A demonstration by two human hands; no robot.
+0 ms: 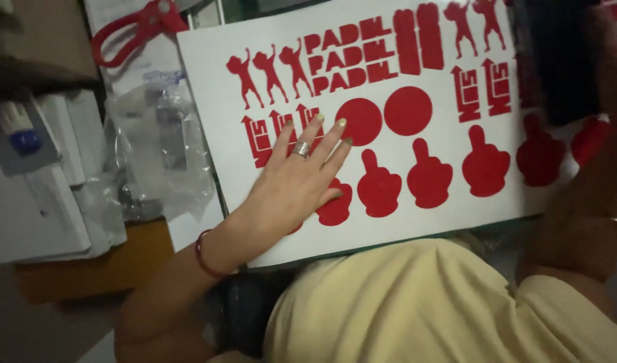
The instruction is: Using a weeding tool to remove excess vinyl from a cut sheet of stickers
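A white sheet [214, 81] covered with red cut-out shapes (dancing figures, circles, hand shapes, arrows, block letters) lies in front of me. My left hand [295, 181] rests flat on its lower left part, fingers spread, with a ring on one finger and a red band at the wrist. It covers part of a red hand shape [336, 210]. My right hand [607, 81] is raised at the right edge, dim and blurred, gripping a dark flat object [557, 60] that hides some shapes on the sheet.
Red-handled scissors [140, 27] lie at the top left on papers. A crumpled clear plastic bag [160, 141] and stacked white papers [39, 215] sit to the left on a wooden surface [100, 269]. My pale yellow garment [443, 309] fills the bottom.
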